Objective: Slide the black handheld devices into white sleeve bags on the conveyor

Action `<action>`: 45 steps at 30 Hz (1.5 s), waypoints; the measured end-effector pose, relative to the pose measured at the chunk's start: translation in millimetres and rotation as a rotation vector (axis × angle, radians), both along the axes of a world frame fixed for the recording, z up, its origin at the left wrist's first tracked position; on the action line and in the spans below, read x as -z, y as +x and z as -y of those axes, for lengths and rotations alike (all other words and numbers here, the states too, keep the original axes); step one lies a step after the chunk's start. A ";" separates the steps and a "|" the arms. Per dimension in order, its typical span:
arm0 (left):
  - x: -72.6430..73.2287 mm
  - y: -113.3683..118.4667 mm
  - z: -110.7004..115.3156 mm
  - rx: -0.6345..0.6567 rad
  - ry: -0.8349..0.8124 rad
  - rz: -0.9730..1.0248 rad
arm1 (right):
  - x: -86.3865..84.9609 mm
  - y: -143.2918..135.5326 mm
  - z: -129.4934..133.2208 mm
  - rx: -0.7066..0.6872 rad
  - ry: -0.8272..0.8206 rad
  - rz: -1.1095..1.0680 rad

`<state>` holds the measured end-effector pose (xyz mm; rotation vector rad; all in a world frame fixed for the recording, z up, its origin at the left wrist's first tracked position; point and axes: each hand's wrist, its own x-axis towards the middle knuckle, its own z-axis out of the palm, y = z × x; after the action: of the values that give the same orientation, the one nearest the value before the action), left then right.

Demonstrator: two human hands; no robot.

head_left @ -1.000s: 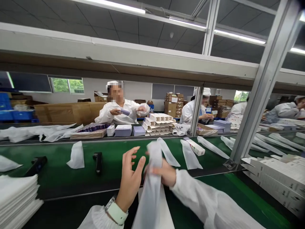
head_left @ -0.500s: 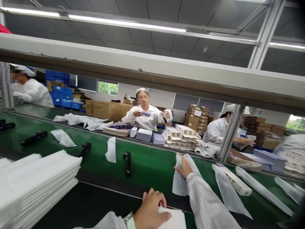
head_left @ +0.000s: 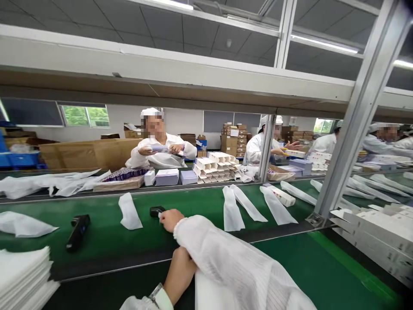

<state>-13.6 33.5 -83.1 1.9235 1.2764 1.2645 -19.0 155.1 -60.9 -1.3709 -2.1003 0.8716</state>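
Note:
My right hand (head_left: 172, 220) is closed around a black handheld device (head_left: 157, 211) with an angled head, over the green conveyor belt (head_left: 106, 232). Its handle is mostly hidden by the fingers. Below it, my left hand (head_left: 181, 268) is beside white sheet material (head_left: 206, 288); the right sleeve covers its fingers. Another black device (head_left: 77, 232) lies on the belt to the left. A white sleeve (head_left: 130, 211) rests between the two devices. Farther right, two narrow white sleeves (head_left: 234, 211) lie side by side on the belt.
A stack of white sheets (head_left: 24, 280) stands at lower left. Flat cartons (head_left: 383, 237) are piled at right by a metal post (head_left: 358, 112). Across the belt, a co-worker (head_left: 158, 146) handles a pale box behind open cartons (head_left: 216, 167). A shelf (head_left: 193, 71) spans overhead.
My right hand has left the white sleeves and moved left to take hold of a black device. The view has turned right, and my right forearm now crosses over my left hand.

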 end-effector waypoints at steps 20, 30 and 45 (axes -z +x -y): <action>-16.2 1.8 9.8 0.146 0.095 -0.453 | -50.1 243.3 114.3 0.203 0.436 -1.009; -31.5 2.4 8.3 0.376 0.072 -0.512 | -60.5 265.2 111.2 0.279 0.265 -1.247; -56.3 11.6 18.5 0.262 0.048 -0.557 | -66.6 182.6 103.8 0.062 -0.022 -1.143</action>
<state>-2.0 15.0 -26.8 2.4858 1.1858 0.6526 163.6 51.3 5.7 -0.6297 -1.1427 1.2406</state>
